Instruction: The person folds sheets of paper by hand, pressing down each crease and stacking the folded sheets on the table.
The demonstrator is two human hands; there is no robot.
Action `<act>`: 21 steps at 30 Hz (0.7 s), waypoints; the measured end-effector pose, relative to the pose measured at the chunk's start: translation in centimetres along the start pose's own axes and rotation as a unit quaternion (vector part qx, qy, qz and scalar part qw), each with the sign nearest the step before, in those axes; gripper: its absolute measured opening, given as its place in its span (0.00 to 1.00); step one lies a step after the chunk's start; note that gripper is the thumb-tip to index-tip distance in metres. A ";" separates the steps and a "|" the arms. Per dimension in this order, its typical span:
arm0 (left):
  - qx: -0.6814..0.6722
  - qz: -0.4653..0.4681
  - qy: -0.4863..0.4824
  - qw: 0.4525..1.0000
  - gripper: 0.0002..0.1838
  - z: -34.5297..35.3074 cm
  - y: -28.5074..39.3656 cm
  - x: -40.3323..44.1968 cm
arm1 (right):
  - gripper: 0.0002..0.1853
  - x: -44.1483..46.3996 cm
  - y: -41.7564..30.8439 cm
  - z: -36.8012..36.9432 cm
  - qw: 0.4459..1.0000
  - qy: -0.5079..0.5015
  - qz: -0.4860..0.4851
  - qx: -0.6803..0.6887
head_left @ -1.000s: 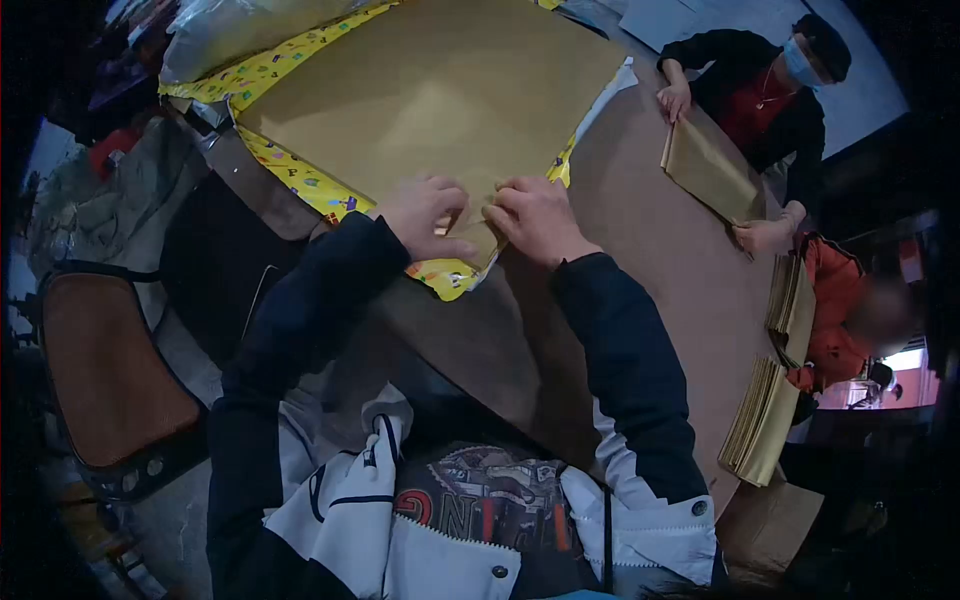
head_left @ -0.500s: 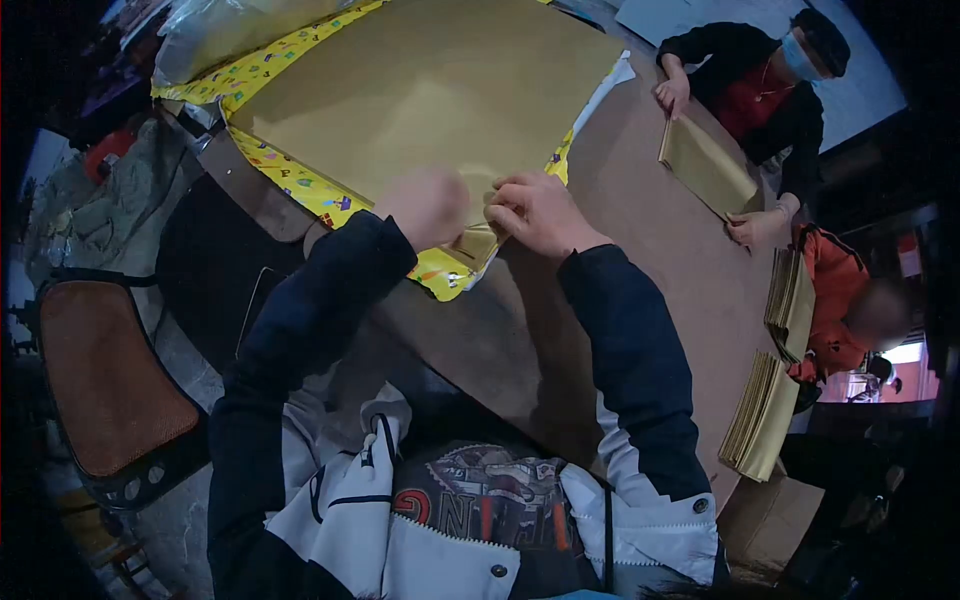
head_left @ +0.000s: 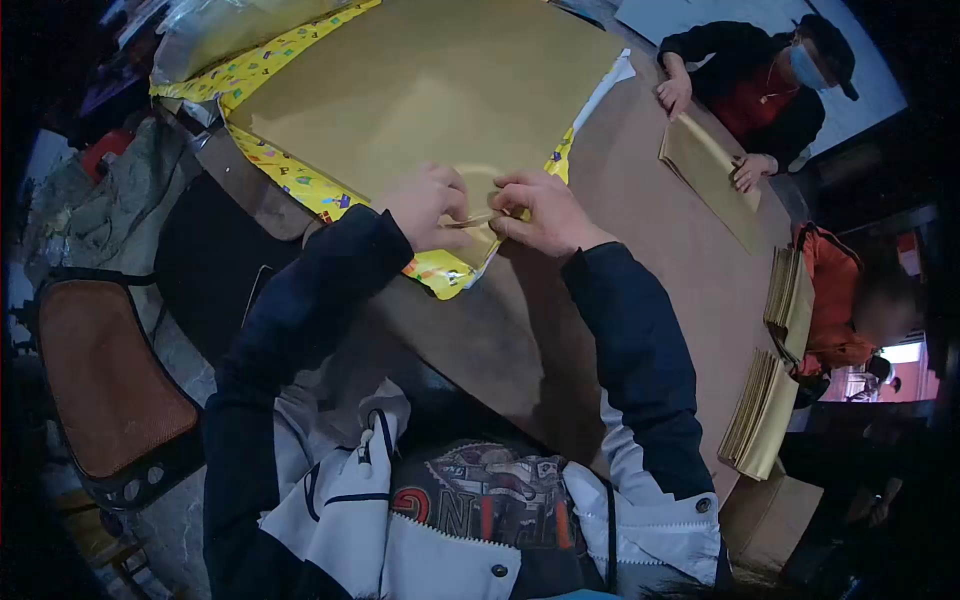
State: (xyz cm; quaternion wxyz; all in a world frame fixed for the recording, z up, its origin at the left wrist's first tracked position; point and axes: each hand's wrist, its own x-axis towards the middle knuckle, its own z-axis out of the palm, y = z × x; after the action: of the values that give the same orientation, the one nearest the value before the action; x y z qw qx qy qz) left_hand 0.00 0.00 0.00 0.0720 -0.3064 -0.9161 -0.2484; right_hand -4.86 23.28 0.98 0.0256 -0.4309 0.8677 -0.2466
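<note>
A large stack of golden-brown paper (head_left: 400,90) lies on yellow printed wrapping (head_left: 300,180) on the table. At the stack's near corner, my left hand (head_left: 430,208) has its fingers curled with the thumb toward them, pinching the lifted paper corner. My right hand (head_left: 543,212) faces it from the right, thumb and fingers closed on the same corner. The raised paper edge shows between the two hands. Below them a flap of the yellow wrapping sticks out past the corner.
Across the brown table (head_left: 640,200), a masked person (head_left: 760,90) handles folded brown paper (head_left: 710,175). Another person in orange (head_left: 832,300) is at the right, beside two folded paper bundles (head_left: 757,415). A chair (head_left: 110,375) stands at the left; a plastic bag (head_left: 215,40) lies upper left.
My left hand, blurred half a second ago, is sharp now at the lifted corner. The masked person's lower hand has moved up along the folded paper.
</note>
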 end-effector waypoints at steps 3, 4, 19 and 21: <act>0.034 -0.009 -0.038 0.999 0.09 -0.1 0.8 0.1 | 0.10 -0.5 -0.3 0.6 1.000 -0.004 0.018 0.006; 0.030 -0.012 -0.050 0.998 0.08 0.0 0.7 0.5 | 0.10 -0.5 0.0 0.3 1.000 0.008 0.019 0.012; 0.017 0.010 -0.014 1.000 0.10 0.4 -1.5 1.0 | 0.19 -0.8 0.1 -1.0 0.995 -0.071 0.032 0.059; 0.033 0.021 -0.009 0.999 0.10 0.5 -1.9 1.0 | 0.20 -1.0 -0.1 -0.8 0.995 -0.073 0.031 0.059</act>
State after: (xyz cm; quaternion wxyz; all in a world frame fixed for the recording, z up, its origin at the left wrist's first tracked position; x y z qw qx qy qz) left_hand -1.94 -0.50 -0.96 0.0790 -0.3253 -0.9177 -0.2139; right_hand -4.43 24.30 1.58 0.1218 -0.4187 0.8601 -0.2646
